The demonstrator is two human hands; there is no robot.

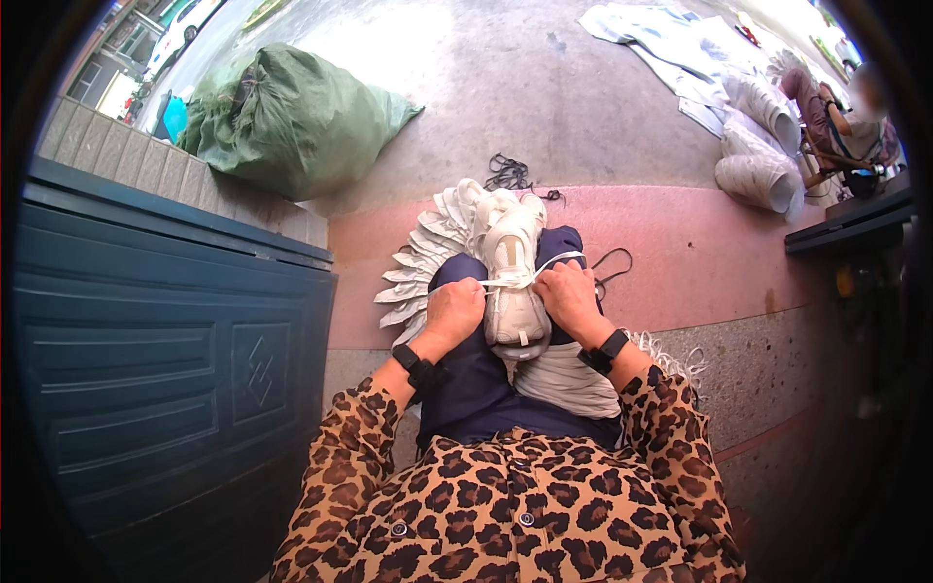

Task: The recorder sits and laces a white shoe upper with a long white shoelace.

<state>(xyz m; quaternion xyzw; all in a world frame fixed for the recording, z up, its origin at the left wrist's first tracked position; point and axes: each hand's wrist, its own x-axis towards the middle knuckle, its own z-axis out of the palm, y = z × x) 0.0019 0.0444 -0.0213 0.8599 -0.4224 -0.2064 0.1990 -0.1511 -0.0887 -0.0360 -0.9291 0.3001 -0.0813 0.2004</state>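
A white sneaker (516,316) rests between my knees, its heel toward me and its toe pointing away. White shoelace (507,283) crosses over its opening and stretches out to both sides. On the left, my left hand (457,309) is closed on one end of the lace. Opposite it, my right hand (571,294) pinches the other end, which loops up above the fingers. Both hands are close to the shoe's collar, at about the same height. The fingertips are partly hidden by the backs of the hands.
Pale shoe pieces (413,272) fan out left of my knees. A stack of white pieces (569,381) lies under my right thigh. Dark laces (507,172) lie ahead. Beyond are a green sack (292,121), wrapped white bundles (758,180) and a seated person (846,121); a blue door (165,340) stands left.
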